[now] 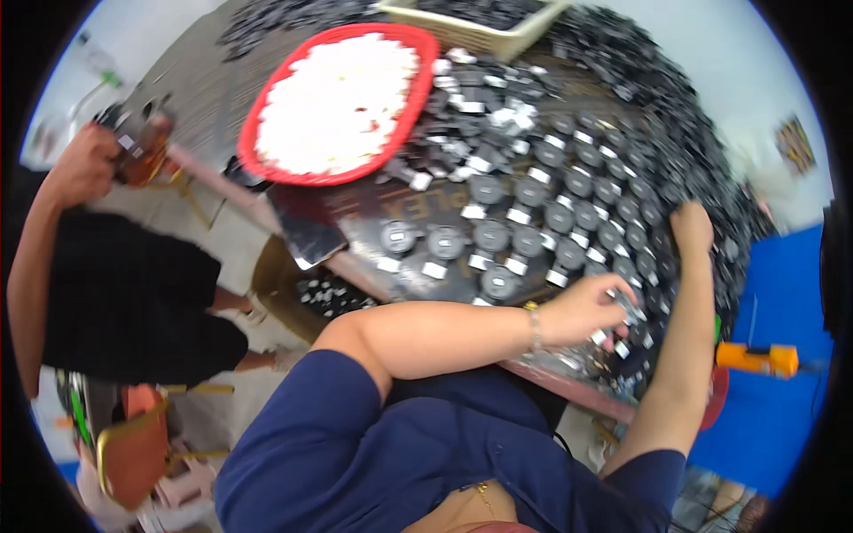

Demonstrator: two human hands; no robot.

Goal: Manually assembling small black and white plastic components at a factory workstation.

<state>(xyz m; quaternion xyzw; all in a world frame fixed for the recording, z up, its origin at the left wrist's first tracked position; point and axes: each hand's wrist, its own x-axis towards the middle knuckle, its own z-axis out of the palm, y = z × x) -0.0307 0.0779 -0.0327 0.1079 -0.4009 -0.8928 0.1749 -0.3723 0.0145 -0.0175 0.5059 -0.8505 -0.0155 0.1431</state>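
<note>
My left hand (582, 313) is closed around a few small grey parts with white ends (627, 313), above the near edge of the table. My right hand (692, 229) reaches to the heap of small black plastic parts (711, 160) on the right. Its fingers point away and are blurred, so I cannot make out their grip. Between the hands and the red basket lie round dark discs with white tabs (490, 235), set out in loose rows. A mixed pile of black parts with white pieces (475, 111) lies behind them.
A red basket (248, 133) full of white pieces stands at the far left; a cream basket (480, 37) of black parts is behind. A dark flat slab (306, 226) lies at the left edge. An orange power tool (758, 359) is at the right. Another person (115, 293) stands left.
</note>
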